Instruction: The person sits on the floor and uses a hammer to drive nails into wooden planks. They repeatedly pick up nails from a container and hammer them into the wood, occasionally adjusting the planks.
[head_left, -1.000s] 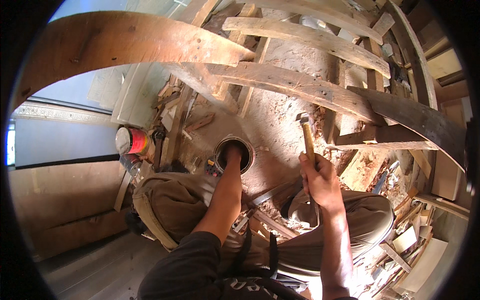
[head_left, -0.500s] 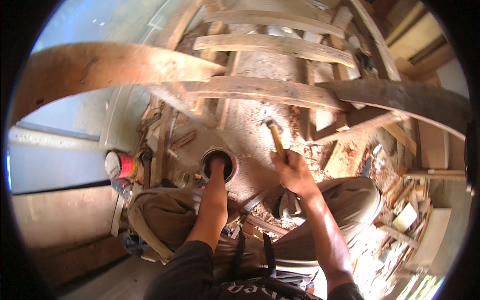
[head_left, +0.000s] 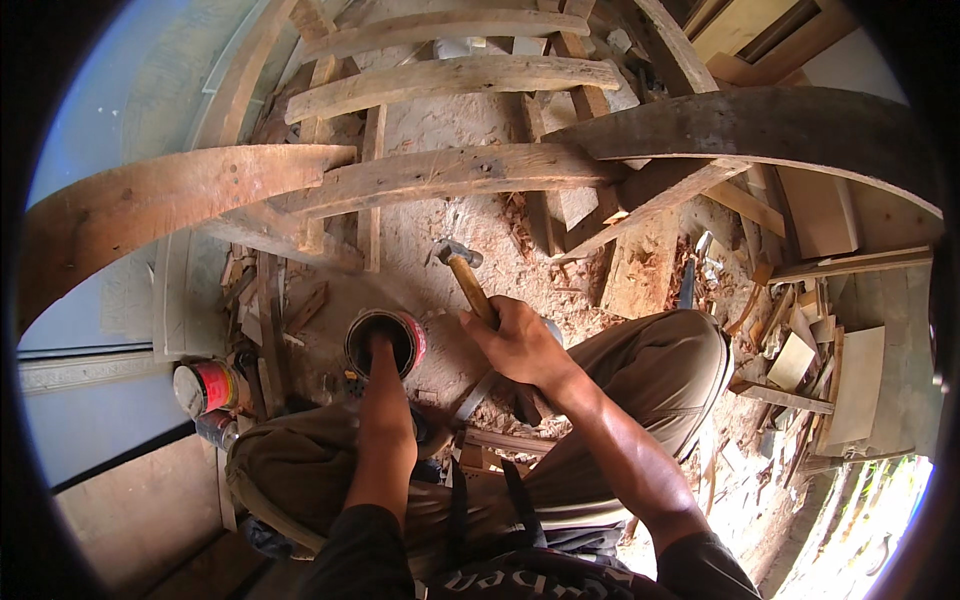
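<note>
Within right hand [head_left: 517, 342]: hammer [head_left: 468, 280]; around left hand [head_left: 381, 343]: can [head_left: 418, 342].

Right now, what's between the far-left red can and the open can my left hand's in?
In the head view, a wooden strip, then dusty ground beside the open can.

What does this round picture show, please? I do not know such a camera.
There is no machine, only a person working bare-handed. A wide camera on the head looks down, so straight edges bend. The right hand grips a hammer by its handle. The left hand reaches into an open can; what it touches inside is too dark to tell. A second can, with a red label, is at the left; wooden beams stretch across ahead; wood scraps lie on the floor at the right.
</note>
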